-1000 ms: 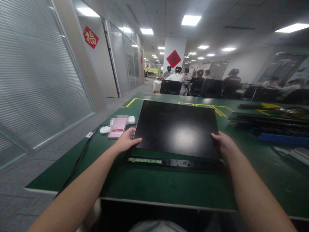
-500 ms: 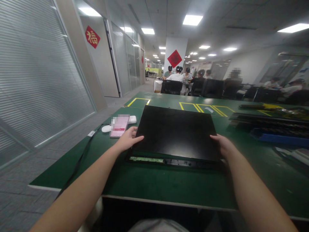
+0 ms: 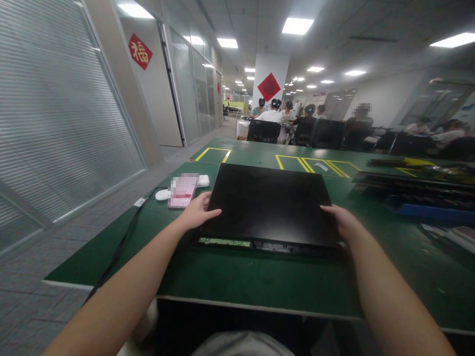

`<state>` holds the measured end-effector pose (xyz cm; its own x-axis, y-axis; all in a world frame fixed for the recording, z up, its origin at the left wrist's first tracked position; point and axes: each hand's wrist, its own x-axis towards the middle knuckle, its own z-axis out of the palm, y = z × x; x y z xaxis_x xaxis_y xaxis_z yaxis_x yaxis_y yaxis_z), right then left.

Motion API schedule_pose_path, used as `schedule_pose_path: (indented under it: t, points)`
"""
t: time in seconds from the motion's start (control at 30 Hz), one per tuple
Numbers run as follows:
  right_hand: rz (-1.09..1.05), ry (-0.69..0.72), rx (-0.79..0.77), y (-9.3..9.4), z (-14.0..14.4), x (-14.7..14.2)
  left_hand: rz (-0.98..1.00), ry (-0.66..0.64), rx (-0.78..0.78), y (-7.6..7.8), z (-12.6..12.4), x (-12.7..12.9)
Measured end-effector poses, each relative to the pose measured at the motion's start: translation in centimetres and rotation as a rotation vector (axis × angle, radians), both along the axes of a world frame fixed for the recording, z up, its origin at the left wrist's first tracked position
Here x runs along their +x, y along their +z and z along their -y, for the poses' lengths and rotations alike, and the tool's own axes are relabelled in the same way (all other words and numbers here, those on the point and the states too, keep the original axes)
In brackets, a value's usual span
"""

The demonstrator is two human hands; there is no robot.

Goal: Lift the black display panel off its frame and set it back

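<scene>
A wide, glossy black display panel (image 3: 267,202) is in front of me, tilted slightly in the view. My left hand (image 3: 202,211) grips its left edge, thumb on top and fingers at the side. At the right edge, my right hand (image 3: 341,221) holds it with the thumb on the surface; its other fingers are mostly hidden. Below the panel's near edge shows a black frame (image 3: 289,247) with a green circuit board strip (image 3: 224,242) along its left part. The panel covers the rest of that frame.
Left on the green table (image 3: 252,279) lie a pink-screened phone (image 3: 183,192), white rounded objects (image 3: 203,181) and a black strap (image 3: 124,242). Dark strips and a blue tray (image 3: 415,206) are at the right. Yellow tape (image 3: 284,161) marks the far side. Several people sit beyond.
The panel's near edge has come closer to the frame and circuit board strip, narrowing the gap. Both hands keep their hold. The view has shifted slightly.
</scene>
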<state>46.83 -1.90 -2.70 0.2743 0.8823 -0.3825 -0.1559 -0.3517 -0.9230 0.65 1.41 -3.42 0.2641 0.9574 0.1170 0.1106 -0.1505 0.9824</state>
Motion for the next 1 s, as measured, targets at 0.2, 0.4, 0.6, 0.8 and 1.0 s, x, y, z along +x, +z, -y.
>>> schedule_pose_path:
  t: [0.2,0.4,0.6,0.8,1.0]
  points:
    - [0.013,-0.011,0.009,-0.23,-0.28,0.09,-0.018,0.011,0.003,0.05,0.0,0.05]
    - [-0.001,-0.041,0.016,0.06,-0.05,-0.16,-0.02,0.022,-0.005,0.28,0.08,0.16]
    - [0.013,-0.04,0.037,0.27,0.06,-0.27,-0.019,0.019,-0.006,0.1,-0.11,0.2]
    - [0.018,-0.022,0.008,0.18,-0.18,-0.05,-0.019,0.018,-0.005,0.13,-0.08,0.22]
    - [0.023,-0.03,-0.001,0.28,-0.07,-0.1,0.003,-0.019,-0.019,0.4,0.03,0.27]
